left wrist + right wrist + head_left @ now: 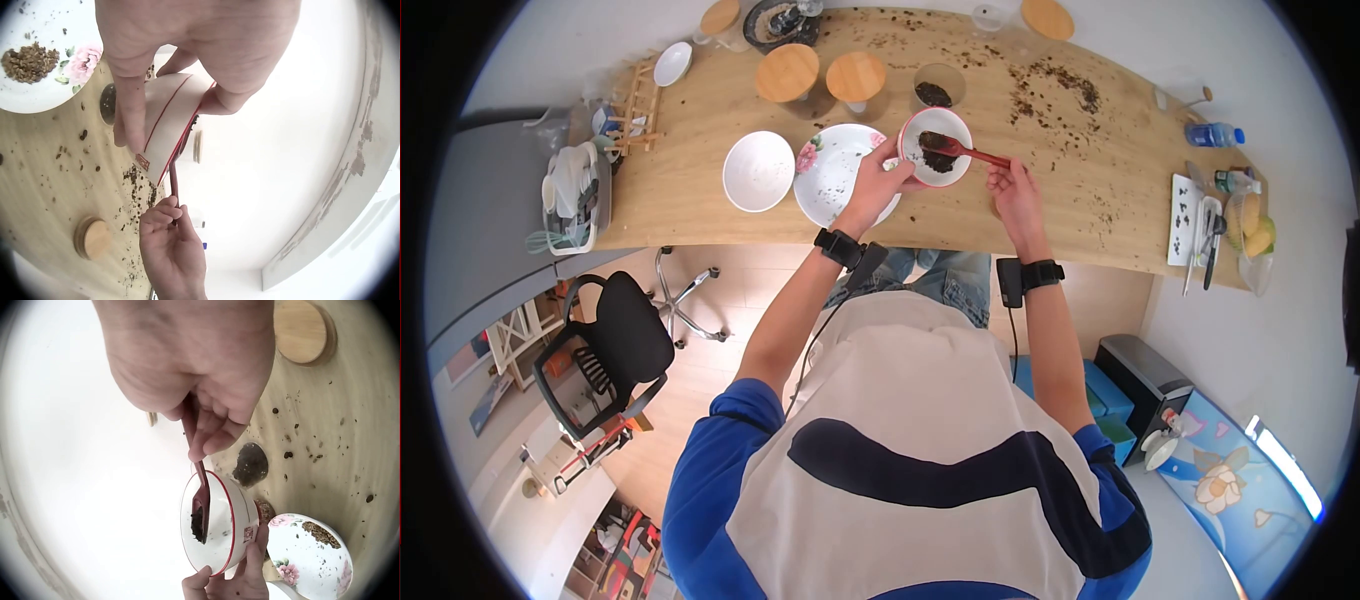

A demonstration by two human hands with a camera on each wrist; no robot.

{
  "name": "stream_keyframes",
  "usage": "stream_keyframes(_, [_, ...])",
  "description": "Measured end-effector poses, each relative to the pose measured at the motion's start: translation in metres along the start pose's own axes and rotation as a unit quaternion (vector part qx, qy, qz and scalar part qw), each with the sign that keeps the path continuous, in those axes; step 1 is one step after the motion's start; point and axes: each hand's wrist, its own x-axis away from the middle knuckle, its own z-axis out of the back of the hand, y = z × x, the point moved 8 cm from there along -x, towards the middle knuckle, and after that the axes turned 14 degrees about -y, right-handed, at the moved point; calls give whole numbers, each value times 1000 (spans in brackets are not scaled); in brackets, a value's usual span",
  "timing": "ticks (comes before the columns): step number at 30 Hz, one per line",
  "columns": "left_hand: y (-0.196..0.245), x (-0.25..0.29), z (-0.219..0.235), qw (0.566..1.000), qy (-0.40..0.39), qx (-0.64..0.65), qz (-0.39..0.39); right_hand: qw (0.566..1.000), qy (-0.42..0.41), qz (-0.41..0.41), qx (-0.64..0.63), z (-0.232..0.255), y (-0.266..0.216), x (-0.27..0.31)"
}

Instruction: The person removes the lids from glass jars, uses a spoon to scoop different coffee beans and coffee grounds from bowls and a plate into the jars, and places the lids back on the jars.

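In the head view my left hand grips a white bowl with a red rim by its side, raised and tilted over the table's near half. My right hand pinches the handle of a dark red spoon, whose head is inside the bowl. Dark crumbly bits fill the spoon's head in the right wrist view. Just beyond the bowl stands a glass jar with dark stuff at its bottom. Left of the bowl lies a flowered plate, bearing a pile of brown grains.
A plain white bowl sits left of the plate. Wooden-lidded jars stand behind. Dark bits are strewn over the tabletop's right half. A dish rack holds the left end; a blue bottle lies at the right.
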Motion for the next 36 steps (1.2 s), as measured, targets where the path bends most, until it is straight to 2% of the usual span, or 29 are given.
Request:
stream_keyframes(12, [-7, 1, 4, 999, 0, 42, 12, 1000, 14, -10, 8, 0, -4, 2])
stream_keyframes(21, [-27, 2, 16, 992, 10, 120, 34, 995, 43, 51, 74, -24, -43, -19])
stream_keyframes(23, [-31, 3, 19, 991, 15, 124, 38, 985, 74, 83, 135, -28, -55, -30])
stream_keyframes(27, [-32, 5, 23, 991, 21, 129, 40, 970, 64, 102, 211, -47, -63, -53])
stream_keyframes(29, [-32, 5, 25, 991, 23, 130, 36, 890, 33, 127, 436, -69, -72, -58])
stream_keyframes(30, [-32, 6, 25, 991, 24, 130, 33, 890, 32, 126, 437, -78, -77, -54])
stream_keyframes(31, [-31, 6, 26, 990, 25, 132, 32, 780, -37, 161, 604, -108, -84, -46])
stream_keyframes(32, [-29, 6, 25, 990, 22, 134, 25, 634, -105, 188, 743, -134, -78, -35])
stream_keyframes(33, [-27, 5, 25, 990, 18, 136, 17, 633, -106, 187, 743, -135, -77, -32])
stream_keyframes(35, [-28, 5, 26, 990, 22, 135, 17, 592, -138, 232, 759, -143, -75, -20])
stream_keyframes(36, [-28, 5, 27, 991, 26, 132, 17, 592, -138, 232, 760, -143, -75, -15])
